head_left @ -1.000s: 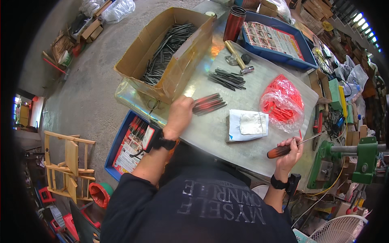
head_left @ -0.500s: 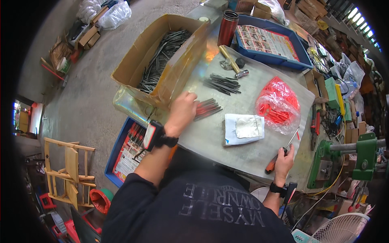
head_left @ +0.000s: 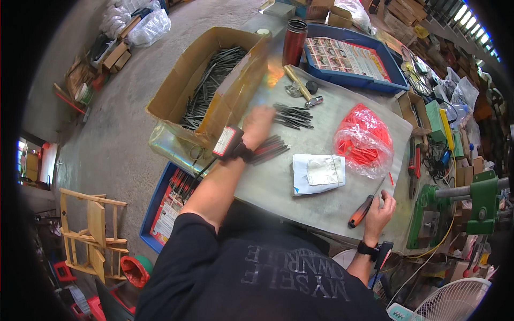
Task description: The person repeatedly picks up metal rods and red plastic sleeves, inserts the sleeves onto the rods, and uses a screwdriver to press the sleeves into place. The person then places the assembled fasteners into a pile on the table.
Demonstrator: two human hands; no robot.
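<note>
My left hand [head_left: 258, 125] reaches over the table to the left ends of a pile of thin black rods [head_left: 294, 116]. Its fingers are blurred and partly hidden, so any grip is unclear. Beside that wrist lies a second bunch of dark rods with reddish parts [head_left: 272, 150]. On the right, my right hand [head_left: 380, 213] rests on the table with its fingers loosely apart and nothing in them. Just left of it lies a screwdriver [head_left: 361, 212] with an orange and black handle. A clear bag of red plastic pieces [head_left: 364, 142] sits beyond, beside a folded white paper pad [head_left: 319, 174].
An open cardboard box [head_left: 174, 101] of black rods stands at the left. Behind are a hammer [head_left: 302, 88], a red tumbler [head_left: 294, 43] and a blue tray [head_left: 353, 80]. A green press [head_left: 428, 214] and red-handled pliers [head_left: 414, 166] are at right; another blue tray [head_left: 152, 214] sits lower left.
My left hand has moved away and to the right, from the reddish bunch to the black rods. My right hand has come off the screwdriver, which stays on the table.
</note>
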